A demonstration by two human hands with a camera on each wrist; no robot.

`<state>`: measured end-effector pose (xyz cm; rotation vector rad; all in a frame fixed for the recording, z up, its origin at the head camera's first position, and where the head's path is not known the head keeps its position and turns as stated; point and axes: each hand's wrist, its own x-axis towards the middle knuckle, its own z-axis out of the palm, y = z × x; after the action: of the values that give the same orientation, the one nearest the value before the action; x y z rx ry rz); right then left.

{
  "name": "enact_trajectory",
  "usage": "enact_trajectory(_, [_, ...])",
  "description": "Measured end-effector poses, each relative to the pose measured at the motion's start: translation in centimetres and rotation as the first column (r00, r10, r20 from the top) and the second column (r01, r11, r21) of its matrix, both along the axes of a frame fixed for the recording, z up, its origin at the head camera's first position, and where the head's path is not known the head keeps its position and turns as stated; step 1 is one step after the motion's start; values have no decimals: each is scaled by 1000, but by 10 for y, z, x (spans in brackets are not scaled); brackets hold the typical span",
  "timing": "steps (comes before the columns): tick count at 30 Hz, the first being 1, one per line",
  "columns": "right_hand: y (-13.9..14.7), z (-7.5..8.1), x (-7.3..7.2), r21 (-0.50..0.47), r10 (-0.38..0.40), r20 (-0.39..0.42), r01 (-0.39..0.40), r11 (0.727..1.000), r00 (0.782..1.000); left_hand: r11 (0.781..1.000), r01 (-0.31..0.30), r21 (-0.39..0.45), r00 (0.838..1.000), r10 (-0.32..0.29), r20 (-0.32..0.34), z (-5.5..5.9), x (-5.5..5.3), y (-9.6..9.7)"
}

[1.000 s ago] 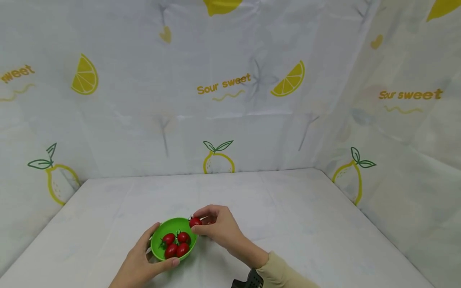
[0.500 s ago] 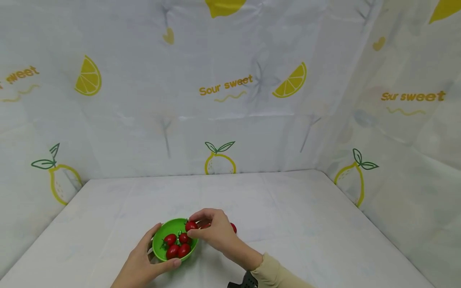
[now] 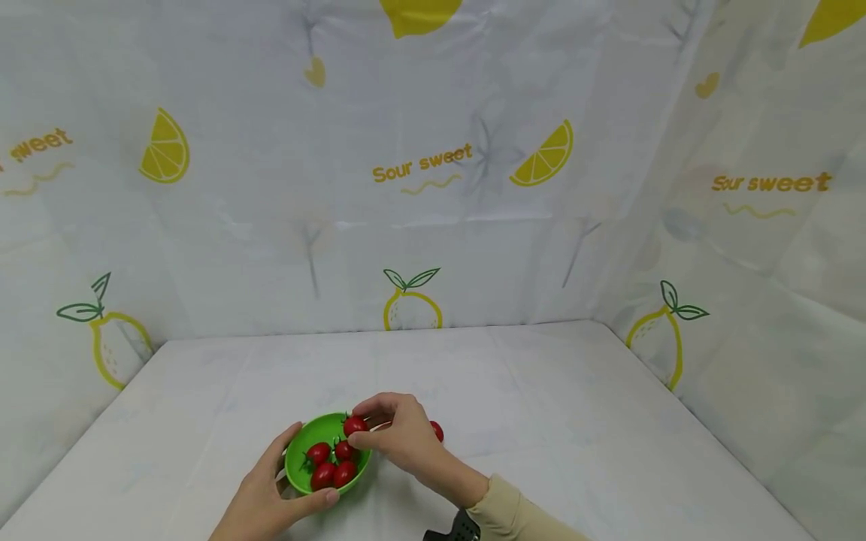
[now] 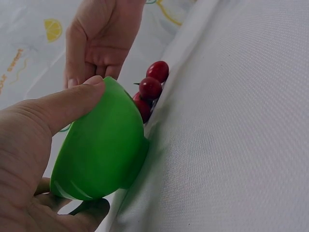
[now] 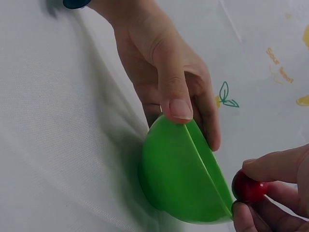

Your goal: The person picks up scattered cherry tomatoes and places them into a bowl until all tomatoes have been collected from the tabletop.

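Note:
A green bowl [image 3: 313,431] stands on the white-covered table, with several cherry tomatoes [image 3: 323,475] inside. My left hand [image 3: 265,490] grips its left side, thumb on the near rim and fingers around the far side. Over the bowl's right rim, my right hand [image 3: 406,439] pinches a red cherry tomato [image 5: 248,186] between thumb and fingers. That tomato is close to the rim in the right wrist view. More cherry tomatoes [image 4: 150,88] lie on the table beyond the bowl in the left wrist view; in the head view the right hand hides most of them.
One loose cherry tomato [image 3: 437,430] shows just right of the right hand. White cloth covers the table [image 3: 575,421]. Lemon-printed sheets [image 3: 433,248] hang behind it and at both sides.
My right hand has shifted a little left, bringing the pinched tomato further over the bowl. A loose tomato on the table has come into view behind that hand. The left hand keeps its grip.

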<state>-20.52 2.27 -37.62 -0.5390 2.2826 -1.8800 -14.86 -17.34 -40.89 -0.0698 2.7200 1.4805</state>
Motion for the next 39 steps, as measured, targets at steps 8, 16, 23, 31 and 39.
enact_trajectory(8, [-1,0,1,-3,5,-6,-5,1000,1000,1000,-3,-5,1000,3,6,-1,0,0])
enact_trajectory(16, [-2,0,0,14,-2,-8,2,1000,1000,1000,-8,-1,1000,8,11,-1,0,0])
enact_trajectory(23, [-2,2,2,-7,4,-2,-4,1000,1000,1000,-4,-8,1000,4,7,-2,0,-1])
enact_trajectory(31, [0,1,1,-47,9,-36,-11,999,999,1000,-4,-8,1000,4,-2,-2,0,0])
enact_trajectory(39, [22,6,-7,21,-97,-51,99,995,994,1000,-11,-22,1000,11,-4,-2,0,1])
